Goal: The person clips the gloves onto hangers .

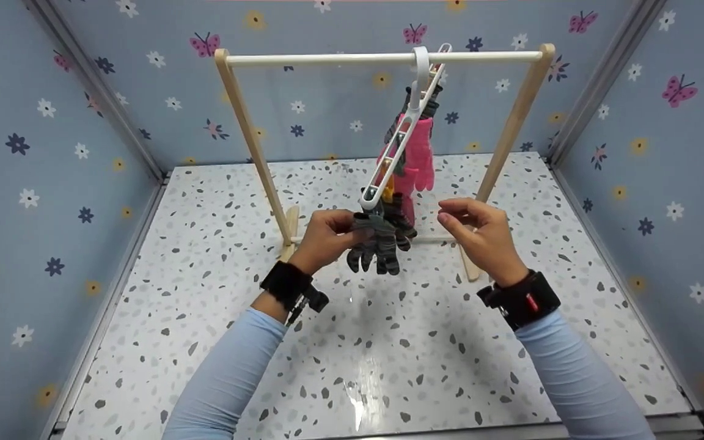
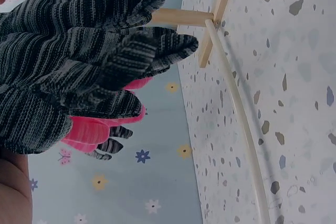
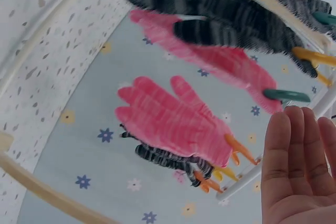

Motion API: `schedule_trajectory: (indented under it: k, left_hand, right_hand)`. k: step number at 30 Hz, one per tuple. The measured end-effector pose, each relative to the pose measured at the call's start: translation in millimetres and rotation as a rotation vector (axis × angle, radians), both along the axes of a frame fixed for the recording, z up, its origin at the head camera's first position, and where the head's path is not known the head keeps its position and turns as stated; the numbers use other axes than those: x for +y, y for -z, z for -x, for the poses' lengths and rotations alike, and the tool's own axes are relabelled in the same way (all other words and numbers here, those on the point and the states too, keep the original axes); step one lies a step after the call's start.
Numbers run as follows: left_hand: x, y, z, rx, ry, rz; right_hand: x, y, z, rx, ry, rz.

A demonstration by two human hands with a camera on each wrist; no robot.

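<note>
A black-and-grey striped glove hangs fingers down at the near end of a white clip hanger. My left hand pinches its cuff, the thumb across the front and the fingers behind. My right hand is held in the air to the right of the gloves, fingers extended and nothing in it. Farther along the hanger hang pink gloves and more striped ones. Colored clothespins hold them, among them a green clothespin, an orange clothespin and a yellow clothespin.
The hanger's hook goes over the white rail of a wooden-legged rack. A thin lower bar joins its feet. The speckled tabletop lies below, with flower-patterned walls at the back and sides.
</note>
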State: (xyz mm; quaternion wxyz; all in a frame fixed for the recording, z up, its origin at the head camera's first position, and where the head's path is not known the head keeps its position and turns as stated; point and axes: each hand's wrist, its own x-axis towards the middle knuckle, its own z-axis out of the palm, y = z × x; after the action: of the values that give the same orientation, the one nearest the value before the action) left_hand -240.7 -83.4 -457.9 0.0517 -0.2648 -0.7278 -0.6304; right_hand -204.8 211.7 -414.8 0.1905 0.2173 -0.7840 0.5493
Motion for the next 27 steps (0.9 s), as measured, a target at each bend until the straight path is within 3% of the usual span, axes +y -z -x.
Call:
schedule_trajectory:
  k: [4, 12, 20, 24, 27]
  left_hand:
    - [-8.1, -0.1, 0.3, 0.002, -0.026, -0.004]
    - [-27.1, 2.3, -1.3, 0.073, -0.090, 0.002]
    - [-50.5, 6.1, -5.5, 0.028, -0.045, -0.094]
    - [-67.1, 9.5, -8.0, 0.020, -0.098, -0.106]
    - [-81.6, 11.7, -10.0, 0.042, -0.177, -0.051]
  right_hand:
    - [6, 5.4, 3.6, 0.005, 0.027, -0.017]
    - [13, 15.8, 8.0, -0.048, 0.073, -0.029]
    - [22, 26.6, 13.4, -0.098, 0.102, -0.024]
    - [27, 31.8, 16.2, -0.110, 0.130, -0.046]
    - [31, 35.1, 18.9, -0.098, 0.165, -0.091]
